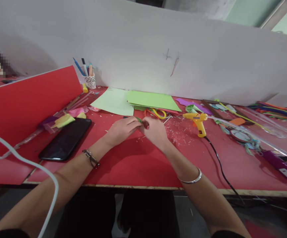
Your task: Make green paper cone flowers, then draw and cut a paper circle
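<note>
My left hand and my right hand meet over the red table, fingertips pinched together. Between them shows a small green piece, gripped by both hands. My left wrist bears a dark bracelet, my right a silver bangle. Just beyond the hands lie yellow-handled scissors and sheets of light green paper. A yellow glue gun stands to the right of my right hand, its black cord running to the table's front edge.
A black phone lies at the left beside a red board. A cup of pens stands by the white wall. Pipe cleaners, paper scraps and a purple box clutter the right. A white cable crosses the lower left.
</note>
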Demonstrator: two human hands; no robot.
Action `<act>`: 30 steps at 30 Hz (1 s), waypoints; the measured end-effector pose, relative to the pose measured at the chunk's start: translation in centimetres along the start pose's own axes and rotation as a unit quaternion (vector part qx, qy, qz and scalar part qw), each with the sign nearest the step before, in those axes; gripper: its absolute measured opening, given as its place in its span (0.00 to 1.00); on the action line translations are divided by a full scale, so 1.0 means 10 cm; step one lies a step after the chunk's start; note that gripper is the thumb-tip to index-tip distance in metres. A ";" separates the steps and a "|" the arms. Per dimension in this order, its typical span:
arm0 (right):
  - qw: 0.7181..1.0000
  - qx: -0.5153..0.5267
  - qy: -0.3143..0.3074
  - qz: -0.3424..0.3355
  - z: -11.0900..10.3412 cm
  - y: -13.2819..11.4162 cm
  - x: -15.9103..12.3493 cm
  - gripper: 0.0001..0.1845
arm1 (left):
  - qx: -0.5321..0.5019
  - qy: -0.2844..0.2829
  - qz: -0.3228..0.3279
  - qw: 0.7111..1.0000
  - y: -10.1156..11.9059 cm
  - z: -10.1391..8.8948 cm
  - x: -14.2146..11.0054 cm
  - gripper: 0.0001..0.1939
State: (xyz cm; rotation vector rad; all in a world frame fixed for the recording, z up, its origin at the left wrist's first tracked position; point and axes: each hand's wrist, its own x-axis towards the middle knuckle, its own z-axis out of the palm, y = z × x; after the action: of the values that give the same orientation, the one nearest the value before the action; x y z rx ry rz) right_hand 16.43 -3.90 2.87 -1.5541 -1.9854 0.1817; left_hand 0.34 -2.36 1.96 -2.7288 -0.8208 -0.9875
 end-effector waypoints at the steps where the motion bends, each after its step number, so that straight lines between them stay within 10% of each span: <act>1: 1.000 0.005 -0.004 -0.003 -0.01 0.00 0.00 0.04 | 0.012 -0.003 0.006 1.000 0.01 -0.01 0.00 0.10; 20: 0.962 0.271 -0.026 0.032 0.07 0.07 0.09 0.07 | -0.130 0.078 -0.081 0.985 -0.02 -0.10 0.03 0.08; 27: 0.956 0.278 -0.006 -0.096 0.07 0.04 0.04 0.25 | -0.166 0.120 -0.170 0.964 0.01 -0.13 0.04 0.10; 30: 0.951 0.283 -0.034 -0.117 0.09 0.03 0.03 0.18 | -0.190 0.121 -0.181 0.957 0.01 -0.13 0.03 0.14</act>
State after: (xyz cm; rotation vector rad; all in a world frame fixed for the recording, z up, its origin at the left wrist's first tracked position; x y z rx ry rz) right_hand 16.17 -3.29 2.14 -0.9518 -1.9198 0.6518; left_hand -0.08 -2.65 3.16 -2.7187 -1.2197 -1.6753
